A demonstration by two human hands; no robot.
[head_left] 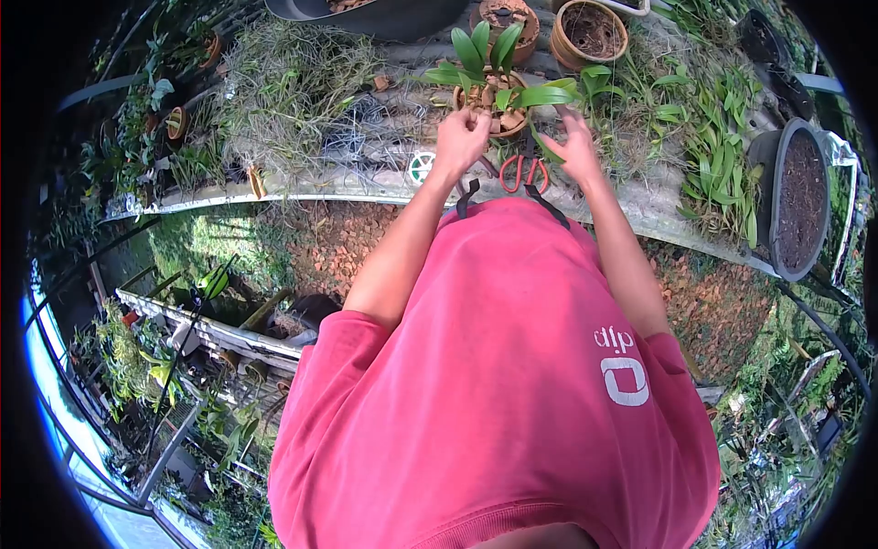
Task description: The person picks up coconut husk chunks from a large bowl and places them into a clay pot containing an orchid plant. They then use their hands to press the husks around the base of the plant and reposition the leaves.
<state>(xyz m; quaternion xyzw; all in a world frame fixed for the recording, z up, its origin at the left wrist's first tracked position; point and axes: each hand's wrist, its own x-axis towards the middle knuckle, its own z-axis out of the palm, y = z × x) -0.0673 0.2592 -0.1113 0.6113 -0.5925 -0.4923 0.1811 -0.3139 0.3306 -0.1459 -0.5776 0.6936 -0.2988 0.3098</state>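
A potted orchid (477, 57) with broad green leaves stands on the bench ahead of me, in a clay pot (514, 134) filled with brown chunks. My left hand (464, 139) is at the pot's left rim, its fingertips curled together over the chunks; whatever they pinch is too small to make out. On the pot's right side, my right hand (574, 145) has its thumb and fingers apart, beside a long leaf (547, 94) that reaches toward it. Red-handled scissors (524, 174) lie just in front of the pot, between my wrists.
Left of the pot are a green-and-white round spool (422, 166), tangled wire (366, 137) and a heap of greyish plants (283, 87). Behind stands another clay pot (588, 37). Leafy plants (722, 146) lie at right, near a large dark tub of soil (801, 201).
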